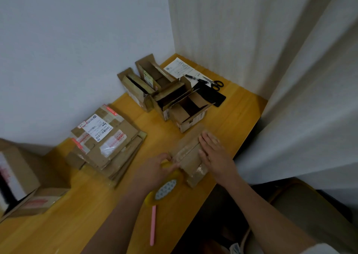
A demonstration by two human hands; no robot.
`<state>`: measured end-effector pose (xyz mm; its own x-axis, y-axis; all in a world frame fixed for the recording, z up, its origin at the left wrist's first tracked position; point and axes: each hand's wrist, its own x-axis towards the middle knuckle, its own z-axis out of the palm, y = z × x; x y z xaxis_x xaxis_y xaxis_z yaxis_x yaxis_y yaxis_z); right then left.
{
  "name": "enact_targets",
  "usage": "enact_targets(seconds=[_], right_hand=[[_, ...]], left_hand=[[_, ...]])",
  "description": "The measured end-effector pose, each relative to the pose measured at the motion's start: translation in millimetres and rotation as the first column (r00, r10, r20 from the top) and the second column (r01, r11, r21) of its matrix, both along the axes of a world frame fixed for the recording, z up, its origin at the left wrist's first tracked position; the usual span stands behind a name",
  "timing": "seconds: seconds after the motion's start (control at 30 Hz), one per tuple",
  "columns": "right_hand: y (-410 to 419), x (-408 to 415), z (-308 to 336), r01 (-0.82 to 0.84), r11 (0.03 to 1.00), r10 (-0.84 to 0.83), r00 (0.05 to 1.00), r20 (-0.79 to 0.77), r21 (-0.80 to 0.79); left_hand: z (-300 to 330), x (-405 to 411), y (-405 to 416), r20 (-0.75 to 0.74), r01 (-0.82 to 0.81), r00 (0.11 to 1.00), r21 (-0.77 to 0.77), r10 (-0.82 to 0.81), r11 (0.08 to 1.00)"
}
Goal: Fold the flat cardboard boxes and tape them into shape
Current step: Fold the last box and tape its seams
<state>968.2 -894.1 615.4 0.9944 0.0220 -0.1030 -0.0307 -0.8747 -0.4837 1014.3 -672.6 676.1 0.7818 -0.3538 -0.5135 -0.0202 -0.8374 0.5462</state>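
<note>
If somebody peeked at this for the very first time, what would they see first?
Probably the two hands in the middle: the right hand presses flat on a small cardboard box near the table's right edge, while the left hand holds a yellowish tape roll against it. Next comes the stack of flat boxes with white labels by the wall at left, and the folded open boxes crowded in the far corner.
</note>
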Motion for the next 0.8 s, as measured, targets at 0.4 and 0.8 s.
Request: enact_targets(seconds=[0.4, 0.8], right_hand=[[47.5, -2.6, -6.9, 0.027, 0.975, -0.059, 0.988, -0.141, -0.219], [56.8, 5.5, -28.0, -0.026, 0.961, -0.017, 0.988, -0.155, -0.275]], left_hand=[[-41.9, -17.7, 25.7, 0.009, -0.120, 0.993, 0.120, 0.120, 0.985], [-38.3, -12.1, 51.2, -0.046, -0.167, 0.985, -0.028, 0.166, 0.986]])
